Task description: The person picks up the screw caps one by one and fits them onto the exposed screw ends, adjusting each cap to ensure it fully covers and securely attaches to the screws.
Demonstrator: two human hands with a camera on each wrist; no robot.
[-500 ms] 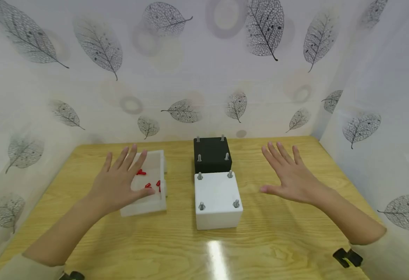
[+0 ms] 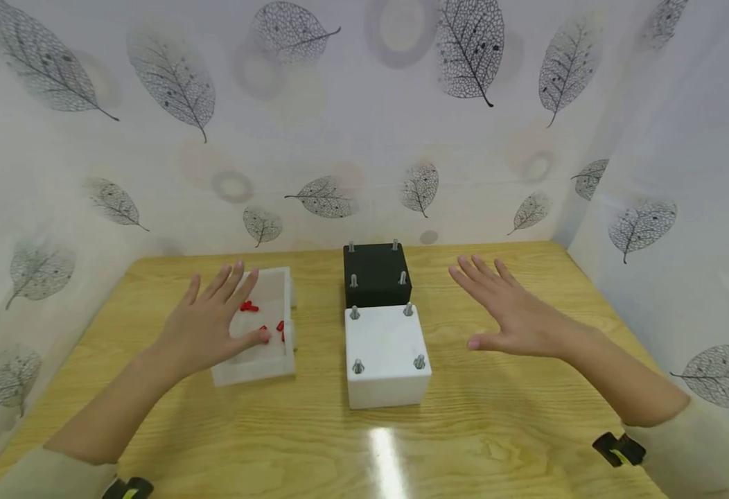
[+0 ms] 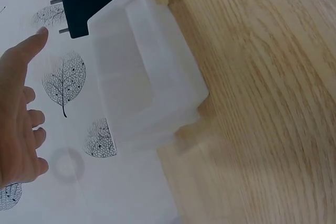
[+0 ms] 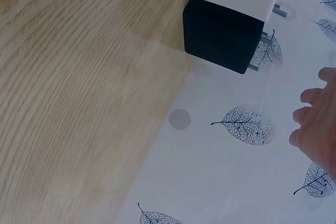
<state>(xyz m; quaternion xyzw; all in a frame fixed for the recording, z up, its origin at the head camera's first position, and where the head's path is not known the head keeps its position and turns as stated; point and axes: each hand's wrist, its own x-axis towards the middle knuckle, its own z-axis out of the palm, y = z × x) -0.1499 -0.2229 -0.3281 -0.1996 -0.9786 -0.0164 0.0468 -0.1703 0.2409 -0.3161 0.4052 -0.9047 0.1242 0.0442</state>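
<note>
Left hand: left hand [image 2: 205, 326] spread flat, palm down, fingers straight and fanned over the near-left part of the clear tray [image 2: 280, 364]; holds nothing; barely shifted from half a second back
Right hand: right hand [image 2: 508, 312] open, fingers straight and close together, hovering above the table [image 2: 495, 423] to the right of the blocks; has drifted a little left and toward the back wall; holds nothing
Clear tray: translucent plastic, left of the blocks, on the table; unmoved
Red pieces: small red pieces [image 2: 249, 305] lie inside the tray, some by the left thumb; count uncertain
White block: white block [image 2: 386, 353] at table centre, four metal studs upright on top; untouched
Black block: black block [image 2: 375, 275] touching the white one on its far side, four studs; untouched
Judgement: nothing gripped yet; the left hand is nearest the red pieces, so picking one up appears to be the step about to begin
</note>
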